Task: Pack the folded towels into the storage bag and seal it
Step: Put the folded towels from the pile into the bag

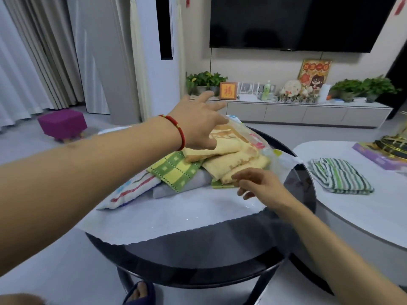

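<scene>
Right hand (257, 183) fingers (239, 177) loosely spread, touching yellow towel (231, 164).

Bare sheet (176, 212) before the towel pile (198, 170) lies free; striped towel (340, 176) well apart

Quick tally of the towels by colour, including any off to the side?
Yellow towels, under the left hand: 2
Green-yellow check towel: 1
Grey towel: 1
Green-striped towel, alone on the white table: 1
Total: 5
</scene>
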Demonstrator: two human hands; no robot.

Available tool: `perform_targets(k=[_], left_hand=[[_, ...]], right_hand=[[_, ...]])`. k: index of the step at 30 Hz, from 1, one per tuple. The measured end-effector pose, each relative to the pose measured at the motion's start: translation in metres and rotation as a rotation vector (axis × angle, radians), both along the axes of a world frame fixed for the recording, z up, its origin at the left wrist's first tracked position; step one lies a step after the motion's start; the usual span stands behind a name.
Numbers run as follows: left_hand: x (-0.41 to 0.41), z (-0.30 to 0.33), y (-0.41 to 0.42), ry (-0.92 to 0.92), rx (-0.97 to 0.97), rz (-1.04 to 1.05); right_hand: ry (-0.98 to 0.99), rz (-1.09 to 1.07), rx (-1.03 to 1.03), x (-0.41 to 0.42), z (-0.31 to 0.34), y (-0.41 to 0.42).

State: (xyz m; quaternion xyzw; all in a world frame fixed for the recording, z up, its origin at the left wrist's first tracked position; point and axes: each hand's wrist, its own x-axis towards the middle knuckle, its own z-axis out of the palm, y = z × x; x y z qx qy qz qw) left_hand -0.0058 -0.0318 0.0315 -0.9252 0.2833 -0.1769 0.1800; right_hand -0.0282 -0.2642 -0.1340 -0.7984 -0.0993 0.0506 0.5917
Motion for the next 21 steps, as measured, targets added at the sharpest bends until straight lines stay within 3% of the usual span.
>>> perform_targets(k=[2, 5, 11, 14, 18, 21], left_hand=[[0.002, -0.015, -0.021, 0.006, 0.043, -0.053], [0.009, -0.036, -0.057, 0.004, 0.079, -0.101], [0.023, -0.06, -0.131, -0.02, 0.072, -0.171], [0.034, -0.069, -0.152, -0.009, 0.08, -0.202], [0.048, -0.078, -0.161, 0.005, 0.034, -0.213], [0.055, -0.083, -0.161, 0.004, -0.014, -0.209]], right_hand=[[0.095, 0.058, 0.02, -0.014, -0.001, -0.058], [0.143, -0.08, -0.011, -0.024, -0.009, -0.14], [0.092, -0.619, -0.487, 0.008, -0.043, -0.241], [0.018, -0.799, -0.61, 0.038, -0.051, -0.264], [-0.105, -0.843, -0.727, 0.089, -0.055, -0.286], [-0.012, -0.807, -0.821, 0.123, -0.064, -0.303]])
